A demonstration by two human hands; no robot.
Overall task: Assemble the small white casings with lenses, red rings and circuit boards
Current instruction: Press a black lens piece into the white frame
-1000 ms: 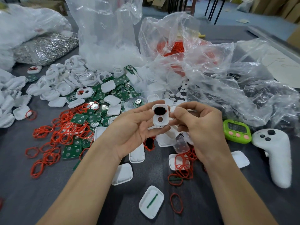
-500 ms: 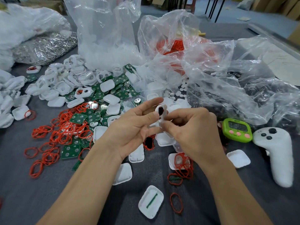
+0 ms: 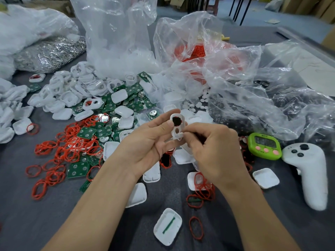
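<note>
hands close together above the middle of the counter [image 3: 27, 223], both clamped on one small white casing [image 3: 176, 126]. left hand [image 3: 145, 144] palm-up, thumb pressing the casing's left edge, fingers curled behind it. right hand [image 3: 215, 151] knuckles-up, curled fingertips pinching the casing's lower right corner. casing upright between the two sets of fingertips, lifted clear of the counter, front face toward the camera: dark opening with a red rim at the top, smaller round hole below it. cannot tell whether anything else sits inside the right hand's curl.

under and around the hands, loose white casing halves on the counter; one half [image 3: 167, 226] between the forearms with a green strip in it, a single red ring [image 3: 196, 230] just beside it. left of the left hand, a spread of red rings [image 3: 72, 142] mixed with green circuit boards [image 3: 87, 132]; beyond those, a heap of white casing frames [image 3: 72, 91]. behind the hands, small white discs [image 3: 197, 104] near crumpled clear plastic bags [image 3: 117, 42]. right of the right hand, green timer [image 3: 264, 145] and white controller [image 3: 308, 171] side by side.
</note>
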